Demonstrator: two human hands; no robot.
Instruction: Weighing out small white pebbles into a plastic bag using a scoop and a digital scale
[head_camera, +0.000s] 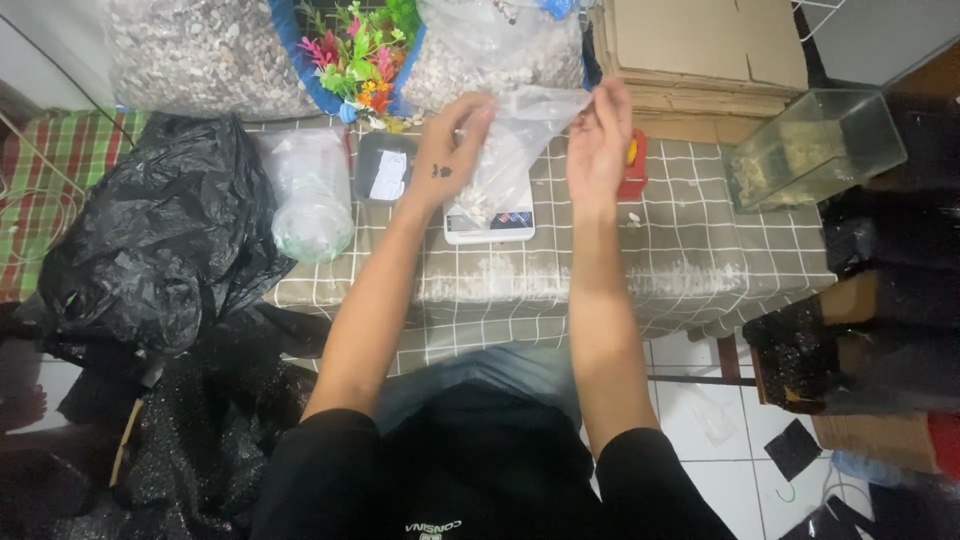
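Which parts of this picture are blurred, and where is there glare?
Head view: the whole frame is a little soft; the left hand, right hand and clear bag between them are smeared by motion. The light is even and indoor, with mild shine on the black bag and glass tank.

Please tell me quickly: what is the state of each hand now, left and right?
Left hand: closed on the top edge of the small clear plastic bag of pale pebbles.
Right hand: pinching the same bag's other top corner.
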